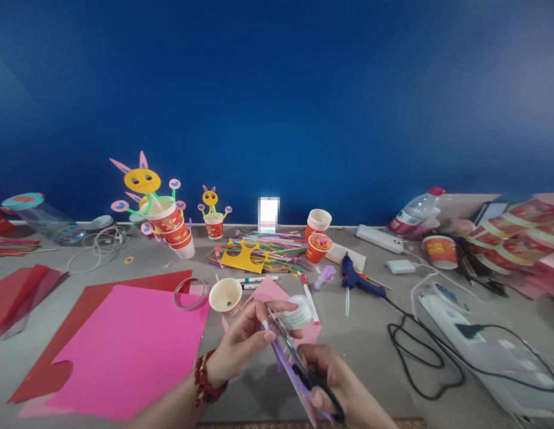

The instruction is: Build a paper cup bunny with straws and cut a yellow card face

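In the head view, the left hand (247, 336) pinches a fuzzy purple stem (280, 356) between thumb and fingers, above the grey table (361, 357). The right hand (333, 372) is closed around the black handles of the scissors (288, 341). The blades lie along the stem, very near the left fingertips, and this is the main danger: if the right hand closes the scissors without care, a finger could be nicked. I cannot tell if the blades already bite the stem. The stem is thin and soft, so it may bend or slip between the blades and be cut at a wrong place.

The clear tape roll (297, 311) is just beside the left fingers; a small push could make it roll. The paper cup (219, 293) stands close to the left hand and looks light, so an elbow or sleeve may tip it. The glue gun (359, 280) lies on its side; its black cord (408, 314) makes loops at the right, and an arm could catch them. If it is hot, I cannot tell.

About writing: the bottle (417, 208) has a red label with pale marks, too blurred for reading. The orange cup (441, 251) carries yellow characters, also not readable. No brand can be named with certainty.
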### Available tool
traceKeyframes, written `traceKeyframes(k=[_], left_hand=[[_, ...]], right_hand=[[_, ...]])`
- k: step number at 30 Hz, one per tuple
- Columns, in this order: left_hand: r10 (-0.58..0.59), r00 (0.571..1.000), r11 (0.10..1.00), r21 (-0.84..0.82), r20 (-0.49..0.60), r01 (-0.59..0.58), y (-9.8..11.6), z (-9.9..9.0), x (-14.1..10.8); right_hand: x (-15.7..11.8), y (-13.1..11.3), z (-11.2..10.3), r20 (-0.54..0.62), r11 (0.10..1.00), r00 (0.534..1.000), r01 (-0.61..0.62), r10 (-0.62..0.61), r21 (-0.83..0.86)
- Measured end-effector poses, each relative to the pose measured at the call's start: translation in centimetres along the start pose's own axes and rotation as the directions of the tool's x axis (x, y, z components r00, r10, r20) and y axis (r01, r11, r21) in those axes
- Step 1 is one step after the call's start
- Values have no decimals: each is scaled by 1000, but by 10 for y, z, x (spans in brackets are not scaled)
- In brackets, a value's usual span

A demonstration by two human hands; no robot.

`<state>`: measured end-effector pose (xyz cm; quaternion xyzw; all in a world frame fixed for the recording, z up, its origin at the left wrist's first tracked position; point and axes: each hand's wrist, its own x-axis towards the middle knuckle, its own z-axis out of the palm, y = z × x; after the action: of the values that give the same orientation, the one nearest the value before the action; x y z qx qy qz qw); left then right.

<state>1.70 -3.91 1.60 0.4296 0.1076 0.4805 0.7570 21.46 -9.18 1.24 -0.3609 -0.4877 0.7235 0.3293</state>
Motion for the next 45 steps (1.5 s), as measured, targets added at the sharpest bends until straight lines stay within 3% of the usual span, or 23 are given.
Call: traceKeyframes(k=[9,16,22,25,28,30,31,35,37,41,45], left_hand=[[-1,1000,1000,22,-16,1,3,2,0],[3,1000,998,55,-14,-2,6,4,0],[24,997,998,61,79,-28,10,7,-1],[32,996,998,51,77,-36,11,7,-1],[34,997,998,50,75,-38,11,5,-1],[32,995,998,54,95,-38,11,5,0],[29,994,998,58,108,-36,12,5,1],[9,988,997,69,155,-19,15,9,3],[7,986,998,68,166,-18,16,9,4],[43,992,989,134,118,-59,16,7,3],[136,988,933,326,74,-153,13,6,-5]], right_hand=[[4,7,-1,-60,996,997,41,-46,-85],[5,7,-4,-152,892,961,147,-232,-428],[-11,-13,-6,-109,832,967,138,-231,-537],[-20,-24,-14,-101,773,914,270,-394,-574],[-21,-32,-24,-227,708,780,350,-583,-613],[-16,-36,-30,-310,689,704,344,-639,-638],[-12,-38,-32,-317,682,698,332,-643,-652],[5,-43,-36,-188,691,801,339,-568,-638],[12,-44,-35,-172,724,817,365,-551,-586],[15,-42,-28,-214,725,767,420,-605,-545],[13,-33,-29,-205,625,686,445,-698,-641]])
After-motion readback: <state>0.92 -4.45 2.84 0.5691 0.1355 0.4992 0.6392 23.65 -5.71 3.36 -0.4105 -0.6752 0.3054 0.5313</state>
